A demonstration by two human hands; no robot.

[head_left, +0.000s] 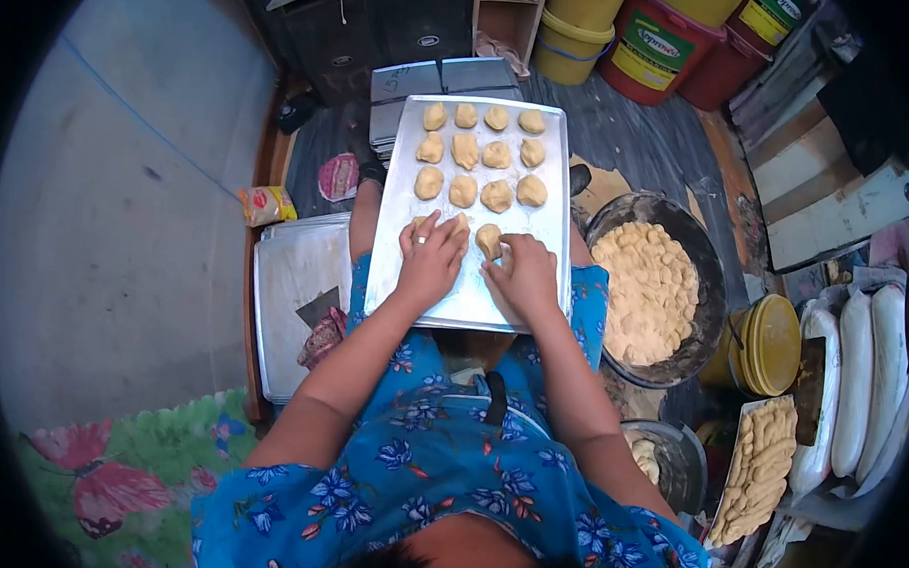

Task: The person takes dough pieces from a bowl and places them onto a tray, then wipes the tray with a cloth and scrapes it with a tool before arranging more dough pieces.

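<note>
A metal baking tray rests across my lap, with several rows of dough balls on it. In the row nearest me, my left hand lies palm down with its fingers apart, partly covering two dough pieces. A ring shows on one of its fingers. My right hand has thumb and fingers closed at the right side of a dough ball, which sits on the tray. The undersides of my left fingers are hidden.
At my right stands a black basin of dough. Beyond it are a yellow bucket, a tray of shaped dough and long white plastic-wrapped packs. Stacked trays lie at my left; red buckets stand ahead.
</note>
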